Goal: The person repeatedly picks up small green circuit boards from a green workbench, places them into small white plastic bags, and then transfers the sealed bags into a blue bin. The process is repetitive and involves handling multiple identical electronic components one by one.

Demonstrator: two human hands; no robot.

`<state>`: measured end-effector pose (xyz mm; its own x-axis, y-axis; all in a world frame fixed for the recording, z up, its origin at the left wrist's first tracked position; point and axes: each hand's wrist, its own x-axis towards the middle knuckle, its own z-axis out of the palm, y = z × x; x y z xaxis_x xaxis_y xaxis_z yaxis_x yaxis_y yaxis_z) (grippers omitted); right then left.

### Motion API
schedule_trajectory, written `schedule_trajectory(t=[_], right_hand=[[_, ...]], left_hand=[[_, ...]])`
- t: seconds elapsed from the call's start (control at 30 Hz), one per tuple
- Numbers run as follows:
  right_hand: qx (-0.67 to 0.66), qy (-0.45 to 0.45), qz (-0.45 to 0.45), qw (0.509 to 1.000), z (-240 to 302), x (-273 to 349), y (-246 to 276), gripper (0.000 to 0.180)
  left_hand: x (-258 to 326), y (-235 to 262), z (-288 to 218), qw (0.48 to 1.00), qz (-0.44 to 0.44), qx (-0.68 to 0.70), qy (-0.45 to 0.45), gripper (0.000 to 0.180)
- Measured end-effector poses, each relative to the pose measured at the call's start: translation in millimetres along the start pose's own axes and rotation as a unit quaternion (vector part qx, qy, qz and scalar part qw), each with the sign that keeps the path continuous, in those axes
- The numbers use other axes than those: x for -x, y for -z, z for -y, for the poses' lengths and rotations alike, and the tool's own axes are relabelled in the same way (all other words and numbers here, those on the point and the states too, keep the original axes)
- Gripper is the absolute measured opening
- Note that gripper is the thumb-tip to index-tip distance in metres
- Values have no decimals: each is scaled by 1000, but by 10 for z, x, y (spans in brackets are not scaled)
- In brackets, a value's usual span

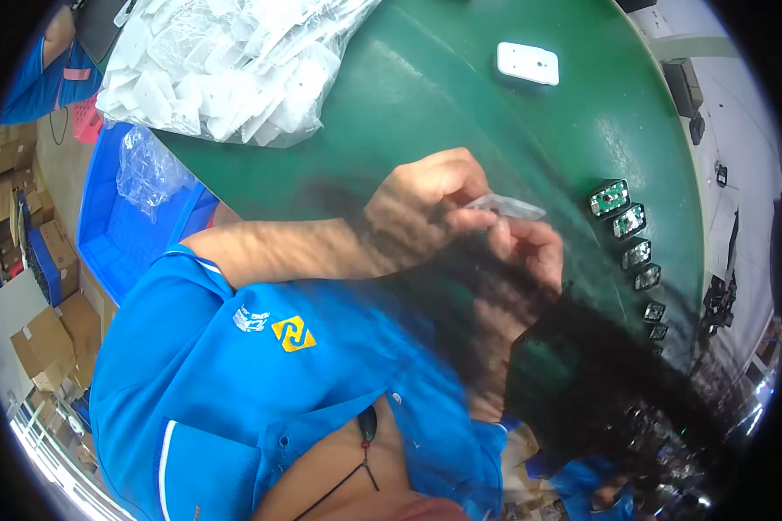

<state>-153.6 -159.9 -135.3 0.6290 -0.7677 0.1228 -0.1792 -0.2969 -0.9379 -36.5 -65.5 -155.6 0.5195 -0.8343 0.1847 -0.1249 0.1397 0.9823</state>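
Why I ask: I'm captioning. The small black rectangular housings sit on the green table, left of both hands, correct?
Not left: the head view shows the small black rectangular housings on the green table, right of the left hand and right hand.

Along the desk's (443,78) right edge, at least six units (610,199); farther in, one white case (527,63). At the left edge, one bag (226,69) of uncountable parts, one blue bin (104,230) beyond. Midway, one pale piece (520,207).

Electronics assembly workshop: green workbench (443,95), exposed circuit boards (610,199) in row, bagged white plastic parts (226,69), cardboard boxes (42,346).
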Motion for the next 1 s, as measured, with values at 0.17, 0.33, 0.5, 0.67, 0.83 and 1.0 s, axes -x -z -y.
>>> schedule_trajectory(t=[0.17, 0.33, 0.5, 0.67, 0.83, 1.0], right_hand=[[28, 24, 27, 999, 76, 2, 108, 18], [49, 72, 54, 995, 61, -66, 164, 28], [-222, -89, 116, 964, 48, -92, 152, 19], [-135, -103, 156, 973, -30, -145, 217, 21], [-139, 35, -20, 990, -81, -78, -45, 25], [150, 157, -6, 976, -60, 5, 40, 23]], left_hand=[[63, 54, 14, 1000, -6, 10, 13, 7], [40, 72, -95, 985, 39, 146, 83, 7], [76, 100, -70, 992, 55, 27, 107, 10], [38, 107, -103, 987, 44, 77, 136, 8], [1, 132, -127, 971, 34, 151, 183, 7], [57, 49, 18, 932, -45, 310, 182, 9]])
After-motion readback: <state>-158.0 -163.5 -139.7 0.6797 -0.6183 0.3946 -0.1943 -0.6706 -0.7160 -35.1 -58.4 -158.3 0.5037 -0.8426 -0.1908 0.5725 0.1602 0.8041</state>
